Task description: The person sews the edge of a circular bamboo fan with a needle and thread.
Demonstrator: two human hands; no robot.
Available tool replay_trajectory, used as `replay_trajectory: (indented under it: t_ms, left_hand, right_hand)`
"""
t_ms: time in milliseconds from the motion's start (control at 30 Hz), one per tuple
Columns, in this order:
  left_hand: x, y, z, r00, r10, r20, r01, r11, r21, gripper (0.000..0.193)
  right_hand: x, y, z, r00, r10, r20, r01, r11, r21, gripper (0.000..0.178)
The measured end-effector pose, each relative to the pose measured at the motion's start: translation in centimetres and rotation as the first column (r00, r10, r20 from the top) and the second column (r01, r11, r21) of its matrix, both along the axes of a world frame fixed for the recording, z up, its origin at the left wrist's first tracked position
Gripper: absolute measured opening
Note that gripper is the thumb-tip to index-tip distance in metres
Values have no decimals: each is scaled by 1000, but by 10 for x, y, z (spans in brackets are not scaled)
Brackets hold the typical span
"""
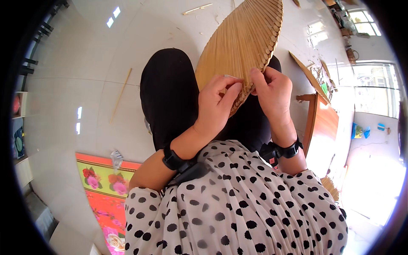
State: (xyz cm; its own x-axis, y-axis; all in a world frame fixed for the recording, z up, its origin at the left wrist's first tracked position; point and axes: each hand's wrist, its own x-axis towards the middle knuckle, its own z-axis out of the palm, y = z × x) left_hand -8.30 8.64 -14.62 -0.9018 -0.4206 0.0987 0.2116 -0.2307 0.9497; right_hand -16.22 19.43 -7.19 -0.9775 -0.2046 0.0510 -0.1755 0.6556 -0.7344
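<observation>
Fan (238, 42): tan, ribbed, w/ braided rim (269, 50) | R hand (273, 87): pinching rim | L hand (216, 100): nr rim, grip unclear

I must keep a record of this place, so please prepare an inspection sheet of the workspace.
Surface: glossy tiled floor.
Job's things: pleated palm-leaf fan; thin shiny sliver, perhaps a needle.
Clutter: thin stalk on the floor; clear plastic scrap at the edge of the floral mat.
Grips: left hand, fingertips at the fan's rim, exact hold unclear; right hand pinching that rim.
Cables: nothing seen clearly.
Surroundings: brown wooden furniture and bright window, both to the right.
</observation>
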Motion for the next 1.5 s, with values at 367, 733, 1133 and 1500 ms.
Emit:
replay_trajectory:
  t_ms: [367, 733, 1133, 1500]
  left_hand:
    - [-12, 9, 7, 978, 178, -106, -186, 980, -74, 10]
    - [-6, -30, -12, 914, 399, -70, -383, 909, 166, 14]
    - [-1, -45, 27, 947, -63, -314, 224, 831, 510, 18]
    - [18, -117, 24, 996, 83, -23, -84, 995, -53, 16]
  right_hand:
    - [18, 1, 0, 998, 62, 23, -61, 998, -29, 25]
    - [22, -9, 2, 989, 55, -138, -32, 986, 161, 23]
    - [23, -6, -7, 991, 13, -136, -16, 1000, -20, 23]
    - [27, -7, -12, 983, 68, -169, -73, 997, -23, 26]
